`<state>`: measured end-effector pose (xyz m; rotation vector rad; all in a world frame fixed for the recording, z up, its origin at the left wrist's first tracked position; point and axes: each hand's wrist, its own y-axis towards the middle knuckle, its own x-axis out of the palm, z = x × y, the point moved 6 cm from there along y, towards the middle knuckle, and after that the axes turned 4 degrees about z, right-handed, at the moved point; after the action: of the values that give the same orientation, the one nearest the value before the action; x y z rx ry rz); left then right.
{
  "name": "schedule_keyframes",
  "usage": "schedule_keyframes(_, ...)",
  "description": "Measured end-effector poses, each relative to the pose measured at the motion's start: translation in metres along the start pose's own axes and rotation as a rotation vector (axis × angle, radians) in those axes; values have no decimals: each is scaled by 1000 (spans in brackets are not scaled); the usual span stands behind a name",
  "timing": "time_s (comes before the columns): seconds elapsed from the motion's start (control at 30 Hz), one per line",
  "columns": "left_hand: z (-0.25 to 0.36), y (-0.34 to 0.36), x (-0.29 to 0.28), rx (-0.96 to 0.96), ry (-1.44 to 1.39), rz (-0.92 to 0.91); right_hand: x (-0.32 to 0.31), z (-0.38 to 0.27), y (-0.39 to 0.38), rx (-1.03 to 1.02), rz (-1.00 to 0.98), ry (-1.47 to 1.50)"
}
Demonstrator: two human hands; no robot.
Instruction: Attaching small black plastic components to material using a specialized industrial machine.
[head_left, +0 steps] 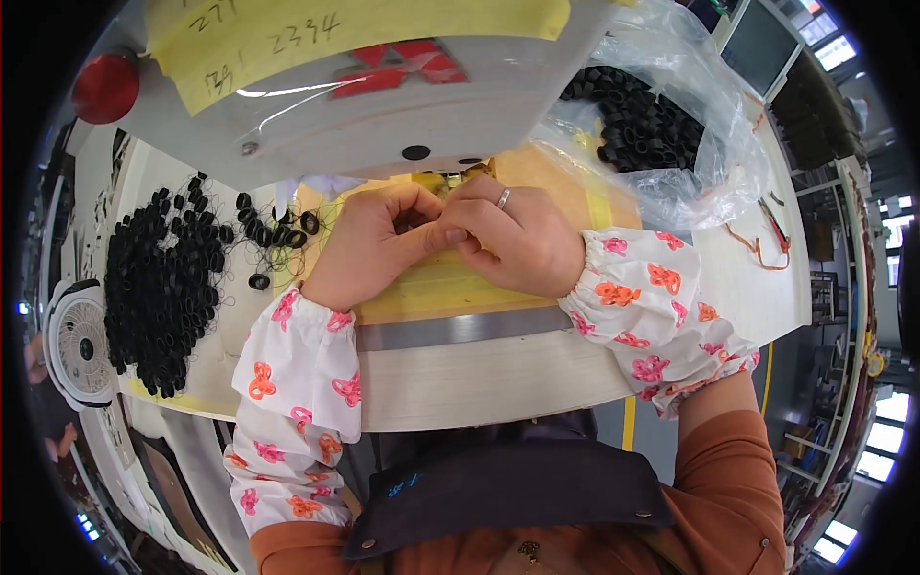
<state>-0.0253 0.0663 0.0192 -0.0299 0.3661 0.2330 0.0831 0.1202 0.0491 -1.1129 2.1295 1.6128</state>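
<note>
Both hands, left [369, 240] and right [513, 240], pinch something small I cannot identify under the machine [383, 105]; black rings [158, 278] heaped left, bag [661, 125] right.

Black loops, yellow surface, flowered sleeves

Sleeve covers [297, 374] are white with pink and orange flowers; the loop pile [158, 287] at left is black; the work surface [431, 287] yellow; the far-left knob [105, 86] red.

Two hands, one ring [503, 197], one small fan [81, 345], one plastic bag [671, 125], two heaps of uncountable black loops [158, 278].
</note>
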Motion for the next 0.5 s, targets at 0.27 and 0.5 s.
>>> schedule_keyframes(0.27, 6, -8, 5, 69, 248, 63, 7, -15, 2, 10, -111, -175)
schedule_keyframes(0.5, 6, 1, 6, 215, 292, 138, 10, -2, 0, 67, -86, -146)
